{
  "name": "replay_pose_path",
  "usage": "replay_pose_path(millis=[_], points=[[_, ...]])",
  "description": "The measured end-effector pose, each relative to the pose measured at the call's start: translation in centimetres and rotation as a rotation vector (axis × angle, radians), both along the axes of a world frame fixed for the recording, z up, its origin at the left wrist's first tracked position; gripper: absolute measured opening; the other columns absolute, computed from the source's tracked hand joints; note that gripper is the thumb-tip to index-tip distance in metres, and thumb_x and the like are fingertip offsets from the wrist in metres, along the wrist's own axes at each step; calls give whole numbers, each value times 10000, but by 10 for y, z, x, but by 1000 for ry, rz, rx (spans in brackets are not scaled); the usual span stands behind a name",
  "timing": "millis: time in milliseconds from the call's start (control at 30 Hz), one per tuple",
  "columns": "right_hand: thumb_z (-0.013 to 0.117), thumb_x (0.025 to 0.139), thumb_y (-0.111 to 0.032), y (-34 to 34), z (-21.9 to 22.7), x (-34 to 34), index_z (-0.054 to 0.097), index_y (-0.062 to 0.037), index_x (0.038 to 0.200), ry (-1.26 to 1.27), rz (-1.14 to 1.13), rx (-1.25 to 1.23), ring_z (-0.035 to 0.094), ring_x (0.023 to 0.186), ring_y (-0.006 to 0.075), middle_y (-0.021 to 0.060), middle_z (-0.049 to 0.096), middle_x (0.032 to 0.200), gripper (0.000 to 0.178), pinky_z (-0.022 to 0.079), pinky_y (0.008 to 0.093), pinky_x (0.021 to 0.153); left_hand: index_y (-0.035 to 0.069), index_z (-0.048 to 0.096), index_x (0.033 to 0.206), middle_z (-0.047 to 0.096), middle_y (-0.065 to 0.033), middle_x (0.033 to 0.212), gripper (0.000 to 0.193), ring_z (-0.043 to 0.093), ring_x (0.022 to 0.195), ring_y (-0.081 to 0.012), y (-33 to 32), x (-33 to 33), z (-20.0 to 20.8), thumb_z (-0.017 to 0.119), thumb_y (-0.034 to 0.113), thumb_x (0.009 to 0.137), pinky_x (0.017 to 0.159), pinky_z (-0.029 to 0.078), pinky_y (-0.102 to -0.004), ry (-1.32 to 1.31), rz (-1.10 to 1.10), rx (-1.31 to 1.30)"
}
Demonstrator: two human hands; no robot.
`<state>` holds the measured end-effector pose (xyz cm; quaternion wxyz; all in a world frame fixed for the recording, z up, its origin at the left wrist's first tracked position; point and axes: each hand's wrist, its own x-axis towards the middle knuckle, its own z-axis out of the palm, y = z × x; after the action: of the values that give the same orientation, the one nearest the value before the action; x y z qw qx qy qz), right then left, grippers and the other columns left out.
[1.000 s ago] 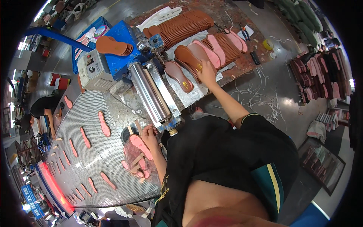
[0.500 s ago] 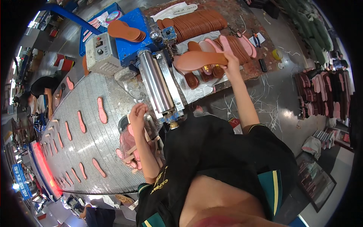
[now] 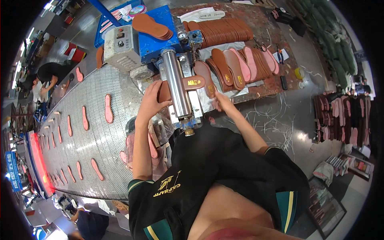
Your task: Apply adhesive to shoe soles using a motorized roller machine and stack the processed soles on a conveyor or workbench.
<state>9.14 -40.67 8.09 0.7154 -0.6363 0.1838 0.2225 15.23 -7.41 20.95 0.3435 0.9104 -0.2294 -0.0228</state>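
A brown insole (image 3: 193, 82) lies under the steel roller (image 3: 176, 84) of a blue machine, its heel with gold print sticking out on the right. Its other end comes out on the left, where my left hand (image 3: 151, 102) has its fingers and thumb around the edge. My right hand (image 3: 224, 103) is beside the heel end of another brown insole (image 3: 205, 78) on the table, fingers apart; contact is hard to make out. To the right are more insoles with gold print (image 3: 222, 66) and several pink ones (image 3: 250, 64).
Brown insoles are stacked on the machine top (image 3: 152, 27) and in a long row (image 3: 226, 33) behind. A perforated conveyor (image 3: 100, 140) at left carries spaced pink insoles. A control box (image 3: 122, 46), pliers (image 3: 281, 56) and yellow tape (image 3: 299, 73) are nearby. Two co-workers are at left.
The brown insole from my right hand is now under the roller. That hand has let go and come nearer me. My left hand has moved up to the insole's left end.
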Motion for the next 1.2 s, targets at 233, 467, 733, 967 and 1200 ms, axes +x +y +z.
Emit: replay_pose_path(millis=[233, 467, 733, 967, 1200], points=[[603, 857, -298, -69, -172, -114, 631, -14, 785, -98, 557, -652, 586, 656, 159, 71, 636, 715, 294, 469, 325, 624, 95, 485, 1280, 519, -100, 1256, 785, 447, 1159, -332, 35, 0, -6, 819, 206, 579, 985, 353, -435, -181, 166, 203], [508, 802, -119, -79, -166, -119, 599, -49, 843, 343, 433, -439, 500, 484, 149, 48, 577, 660, 121, 377, 301, 398, 67, 485, 1285, 568, -121, 1191, 815, 500, 1085, -311, 114, -40, -68, 843, 239, 573, 957, 381, -382, 192, 369, -190], [446, 776, -8, -66, -185, -108, 545, -36, 1012, 368, 396, -276, 482, 457, 143, 55, 553, 663, 258, 355, 298, 365, 47, 444, 1224, 516, -115, 1230, 400, 536, 1112, -301, 137, -152, -134, 608, 43, 859, 995, 425, -445, 552, 576, -1910], [537, 764, -86, 11, -141, -67, 614, -51, 828, 373, 669, -491, 521, 473, 163, 69, 583, 660, 106, 392, 304, 396, -23, 493, 1162, 549, -160, 1179, 392, 503, 1155, -295, 257, -251, -177, 640, 184, 864, 1047, 380, -451, 30, 1022, -2124], [593, 847, -237, 10, -135, -63, 642, -28, 791, 89, 758, -618, 632, 615, 182, 85, 649, 716, 222, 482, 316, 483, -49, 470, 1204, 511, -183, 1238, 349, 479, 1196, -298, 307, -320, -178, 560, 131, 919, 1015, 433, -413, 105, 1546, -1995]])
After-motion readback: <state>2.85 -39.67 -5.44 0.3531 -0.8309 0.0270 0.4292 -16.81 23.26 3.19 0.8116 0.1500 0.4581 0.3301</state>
